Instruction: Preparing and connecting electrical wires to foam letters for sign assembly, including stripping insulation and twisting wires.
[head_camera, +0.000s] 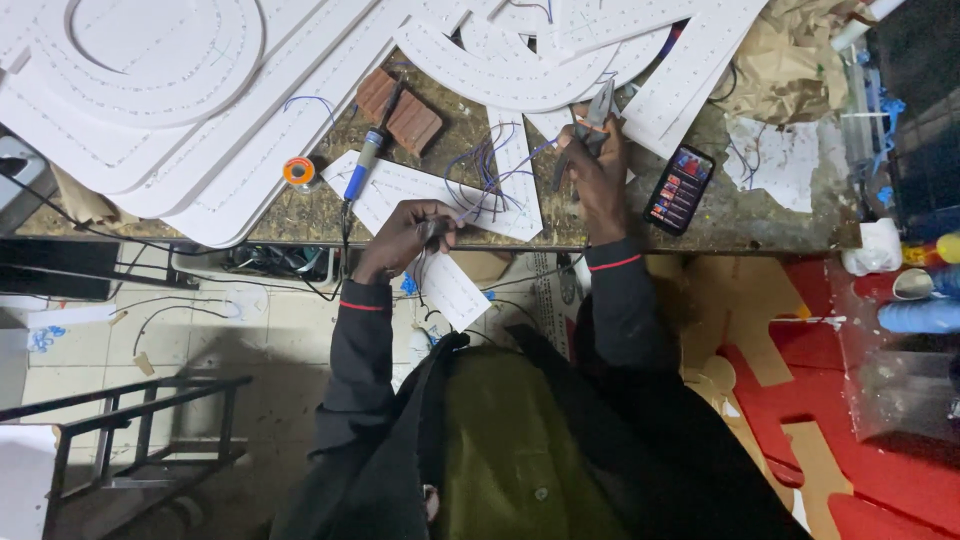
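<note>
My left hand (405, 232) is closed around a bundle of thin wires (487, 180) at the near edge of the worktop (760, 215), its fingers pinched shut on the strands. My right hand (598, 165) is curled shut on a pair of pliers (597, 110), the tips pointing away from me, just past the wires. Between my two hands lies a white strip board (445, 190) with blue and pale wires looping off it; several leads are already fixed to it, while the ends I hold look loose, so I judge the wiring as partway done. Beyond my left hand rests a soldering iron (368, 155) with a blue handle, propped on a brown block (405, 112), and farther left of it a small orange spool (298, 172). Large white curved panels (150, 90) cover the far side beyond both hands. Just right of my right hand lies a phone (681, 186) with a lit screen of coloured tiles. Farther right sit crumpled brown paper (785, 60) and a torn white sheet (775, 160); I cannot make out any labels.
</note>
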